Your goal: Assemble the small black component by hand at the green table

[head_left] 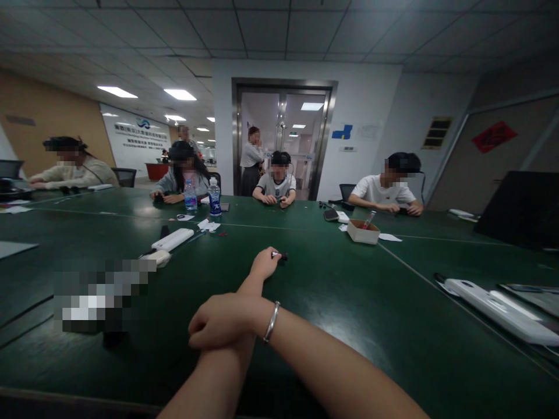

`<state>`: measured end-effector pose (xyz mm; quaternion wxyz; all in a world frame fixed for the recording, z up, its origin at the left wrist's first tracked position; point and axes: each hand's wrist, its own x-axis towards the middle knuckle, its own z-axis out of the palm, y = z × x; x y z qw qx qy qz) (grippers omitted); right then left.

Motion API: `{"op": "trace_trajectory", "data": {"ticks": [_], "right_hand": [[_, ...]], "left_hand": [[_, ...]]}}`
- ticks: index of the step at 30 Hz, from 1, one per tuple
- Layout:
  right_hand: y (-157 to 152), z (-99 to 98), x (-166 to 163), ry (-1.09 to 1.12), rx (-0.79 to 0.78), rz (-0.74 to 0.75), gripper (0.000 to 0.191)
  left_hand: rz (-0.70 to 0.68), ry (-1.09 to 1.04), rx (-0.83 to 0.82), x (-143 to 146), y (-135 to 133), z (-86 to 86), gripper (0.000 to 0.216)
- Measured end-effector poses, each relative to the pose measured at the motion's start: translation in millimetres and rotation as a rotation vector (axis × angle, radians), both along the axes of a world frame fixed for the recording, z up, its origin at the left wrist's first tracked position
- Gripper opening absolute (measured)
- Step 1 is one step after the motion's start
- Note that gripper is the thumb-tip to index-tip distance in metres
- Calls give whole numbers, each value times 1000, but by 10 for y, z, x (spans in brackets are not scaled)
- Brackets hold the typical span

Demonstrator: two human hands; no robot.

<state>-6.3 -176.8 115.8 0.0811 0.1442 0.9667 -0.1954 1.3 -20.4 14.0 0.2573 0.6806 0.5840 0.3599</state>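
Note:
My left hand (pixel 264 263) is stretched out over the middle of the green table (pixel 340 297). Its fingers are closed on a small black object with a silvery part (pixel 283 256), too small to name. Across my left forearm lies my right hand (pixel 220 320), with a silver bangle (pixel 271 322) on its wrist. The right fingers are curled in at the left side of that forearm. Whatever they may hold is hidden.
A white power bank-like device (pixel 172 239) lies left, near a pixelated area. Two bottles (pixel 214 198) stand beyond. A small open box (pixel 363 231) holds a red item. White devices (pixel 502 311) lie right. Several people with head-worn gear sit around the table; a person (pixel 252 157) stands at the door.

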Motion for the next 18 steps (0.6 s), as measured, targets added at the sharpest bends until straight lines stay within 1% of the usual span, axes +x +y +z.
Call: {"op": "trace_trajectory", "data": {"ticks": [2, 4, 5, 7, 9, 12, 14, 15, 18], "right_hand": [[-99, 44, 12, 66, -55, 101, 24], [-264, 75, -14, 86, -174, 252, 27], [-339, 87, -32, 89, -192, 275, 26], [-423, 108, -55, 65, -156, 271, 23], [-400, 123, -43, 31, -71, 245, 24], [-278, 139, 14, -23, 115, 106, 29], [-258, 147, 35, -39, 199, 38, 32], [-283, 151, 34, -39, 203, 53, 32], [-452, 182, -1, -62, 126, 198, 32]], "left_hand": [[-5, -3, -9, -5, -19, 16, 27], [-8, -3, -20, -11, -44, 36, 29], [-10, -2, -26, -13, -55, 45, 29], [-13, 5, -35, -14, -64, 53, 30], [-1, 30, -21, -12, -51, 43, 28], [7, 64, 8, -9, -8, 6, 26], [2, 54, 5, -10, 14, -15, 27], [0, 42, 0, -10, 18, -21, 27], [0, 5, -19, -9, 4, -21, 29]]}}
